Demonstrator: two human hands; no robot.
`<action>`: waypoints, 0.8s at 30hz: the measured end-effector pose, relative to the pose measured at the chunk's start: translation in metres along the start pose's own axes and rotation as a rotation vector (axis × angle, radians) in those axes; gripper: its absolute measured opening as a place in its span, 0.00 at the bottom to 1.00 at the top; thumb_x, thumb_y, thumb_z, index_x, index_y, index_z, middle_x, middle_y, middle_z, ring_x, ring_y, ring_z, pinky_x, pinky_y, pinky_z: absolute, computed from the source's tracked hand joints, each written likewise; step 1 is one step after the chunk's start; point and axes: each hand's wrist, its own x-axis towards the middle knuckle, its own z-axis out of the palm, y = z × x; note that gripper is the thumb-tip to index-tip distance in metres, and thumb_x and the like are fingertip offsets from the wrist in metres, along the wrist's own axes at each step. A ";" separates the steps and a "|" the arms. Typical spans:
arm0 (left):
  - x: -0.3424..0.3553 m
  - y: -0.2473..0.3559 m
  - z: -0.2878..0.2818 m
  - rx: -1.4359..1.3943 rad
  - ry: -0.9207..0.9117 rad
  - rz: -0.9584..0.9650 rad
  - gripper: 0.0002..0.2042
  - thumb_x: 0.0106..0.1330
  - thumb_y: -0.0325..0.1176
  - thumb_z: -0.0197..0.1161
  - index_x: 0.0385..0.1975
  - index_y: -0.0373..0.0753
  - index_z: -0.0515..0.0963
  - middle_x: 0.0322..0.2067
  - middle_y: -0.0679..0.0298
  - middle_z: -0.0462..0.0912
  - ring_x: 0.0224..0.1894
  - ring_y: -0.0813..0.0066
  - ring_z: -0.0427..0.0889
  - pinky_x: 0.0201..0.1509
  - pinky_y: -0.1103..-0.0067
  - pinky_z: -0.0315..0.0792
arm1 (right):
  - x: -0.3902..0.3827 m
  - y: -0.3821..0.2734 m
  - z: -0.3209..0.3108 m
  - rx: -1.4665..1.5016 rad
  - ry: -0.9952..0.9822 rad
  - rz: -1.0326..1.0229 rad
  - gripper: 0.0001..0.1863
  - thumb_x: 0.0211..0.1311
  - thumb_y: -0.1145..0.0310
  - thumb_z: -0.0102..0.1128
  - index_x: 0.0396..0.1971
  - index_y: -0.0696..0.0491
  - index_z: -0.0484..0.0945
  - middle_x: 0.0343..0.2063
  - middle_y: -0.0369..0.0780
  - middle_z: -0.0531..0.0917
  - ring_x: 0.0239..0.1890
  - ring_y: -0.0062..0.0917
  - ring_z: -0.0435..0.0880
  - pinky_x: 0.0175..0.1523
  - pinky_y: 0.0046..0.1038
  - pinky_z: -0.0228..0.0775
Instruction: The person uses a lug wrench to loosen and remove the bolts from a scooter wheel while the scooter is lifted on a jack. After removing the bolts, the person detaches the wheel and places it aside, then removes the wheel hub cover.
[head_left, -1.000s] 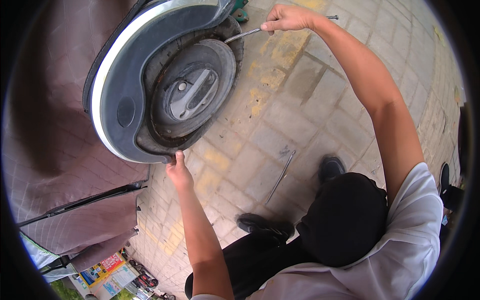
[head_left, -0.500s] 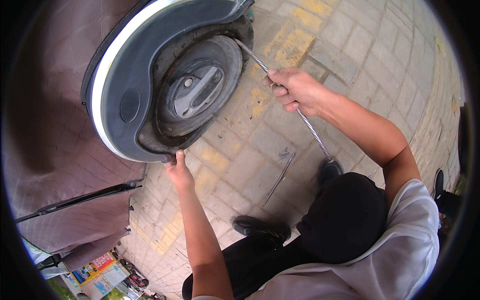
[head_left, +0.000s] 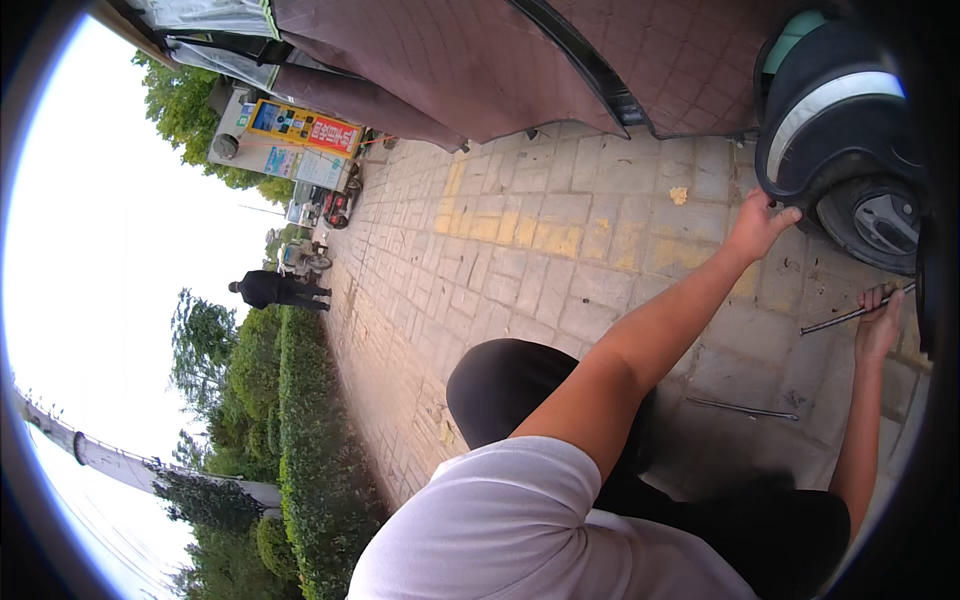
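At the right edge is the dark fender (head_left: 835, 138) of a vehicle, with a white band curving across it. Below it sits a small wheel (head_left: 845, 225) with a black tyre and grey hub. My left hand (head_left: 760, 228) is closed on the fender's lower rim, thumb stuck out to the side. Beside the wheel, my right hand (head_left: 879, 318) grips a long metal rod (head_left: 835, 322); its far end is lost at the dark picture rim. A second thin metal rod (head_left: 742, 408) lies on the paving between my arms, touched by neither hand.
A quilted brown cover (head_left: 680, 60) hangs along the top. Grey paving (head_left: 540, 300) with worn yellow marks spreads below it. Farther off are a yellow-and-red sign board (head_left: 305, 128), parked two-wheelers, a person in dark clothes (head_left: 270, 290) and a green hedge (head_left: 310, 420).
My view has swung left, so fender, wheel and hands now sit at the right edge. The left hand stays on the fender rim; the right still holds the rod.
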 end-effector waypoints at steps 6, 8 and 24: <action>-0.003 -0.002 0.011 -0.113 0.073 -0.040 0.24 0.52 0.43 0.70 0.44 0.33 0.77 0.43 0.51 0.77 0.47 0.55 0.75 0.50 0.67 0.69 | -0.009 -0.019 -0.035 -0.026 -0.272 0.071 0.16 0.74 0.55 0.39 0.30 0.50 0.65 0.19 0.29 0.56 0.18 0.14 0.50 0.24 0.19 0.45; -0.001 -0.020 0.016 -0.033 0.066 -0.024 0.24 0.53 0.44 0.70 0.44 0.33 0.77 0.45 0.50 0.77 0.47 0.53 0.75 0.51 0.67 0.68 | -0.004 -0.019 -0.028 -0.051 -0.240 0.047 0.17 0.74 0.54 0.40 0.28 0.50 0.64 0.18 0.28 0.55 0.17 0.14 0.49 0.22 0.19 0.44; -0.020 -0.016 0.022 0.031 0.127 -0.003 0.24 0.62 0.44 0.64 0.48 0.30 0.73 0.36 0.52 0.79 0.35 0.66 0.74 0.42 0.73 0.69 | -0.042 -0.028 0.085 -0.101 -0.046 -0.091 0.17 0.73 0.53 0.40 0.27 0.48 0.64 0.16 0.28 0.56 0.17 0.12 0.47 0.21 0.20 0.41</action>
